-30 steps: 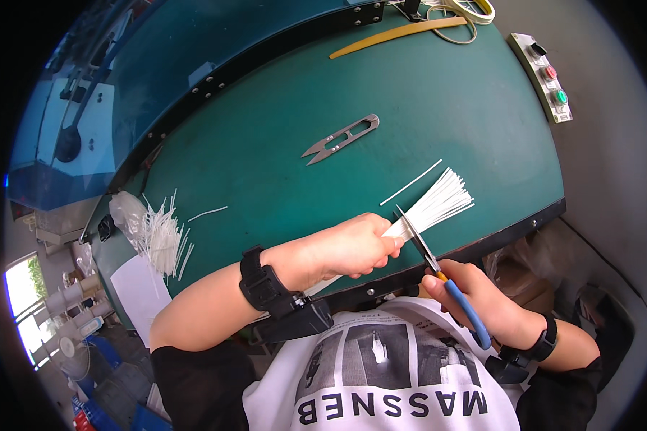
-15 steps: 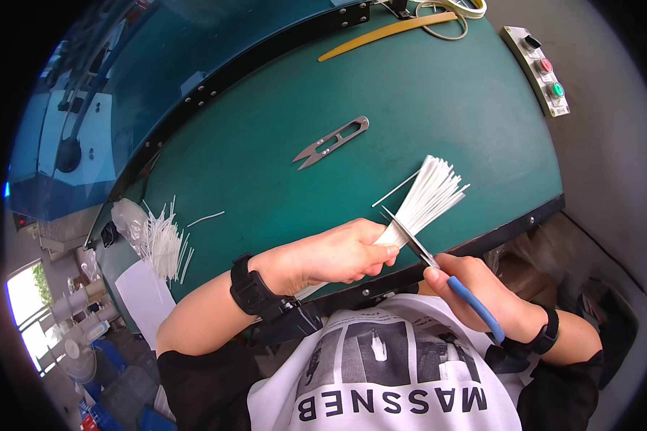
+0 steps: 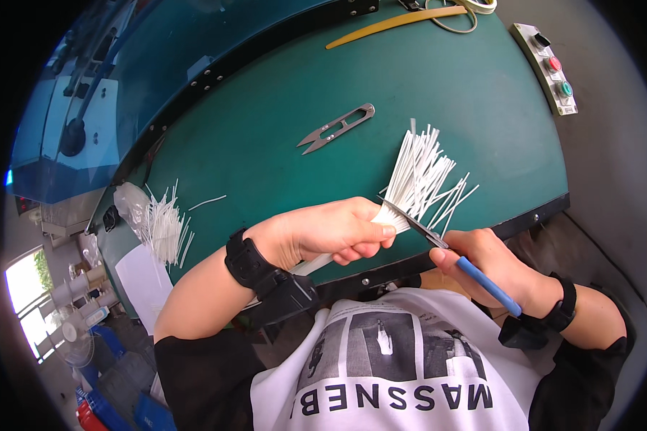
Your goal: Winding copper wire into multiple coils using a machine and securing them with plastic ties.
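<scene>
My left hand (image 3: 331,228) is closed round a bundle of thin white strips (image 3: 391,218), near the front edge of the green tabletop. A tail of the bundle sticks out below the palm. In my right hand (image 3: 485,262) are blue-handled scissors (image 3: 425,232), their blades lying across the bundle just beyond my left thumb. Past the blades, loose lengths of white strip (image 3: 420,161) fan out over the table, several of them splayed to the right. Whether any of these are still joined to the held bundle is hard to make out.
Metal thread snips (image 3: 338,128) lie mid-table. At the left are a heap of white strip pieces (image 3: 167,233), a clear plastic bag (image 3: 131,208) and white paper (image 3: 145,284). A curved yellow strip (image 3: 395,26) lies at the back. A button box (image 3: 546,68) stands at the right.
The strip ends beyond the blades have spread from a tight fan into a looser, scattered one. My right hand and the scissors' handles have shifted slightly right; the blades still lie across the bundle.
</scene>
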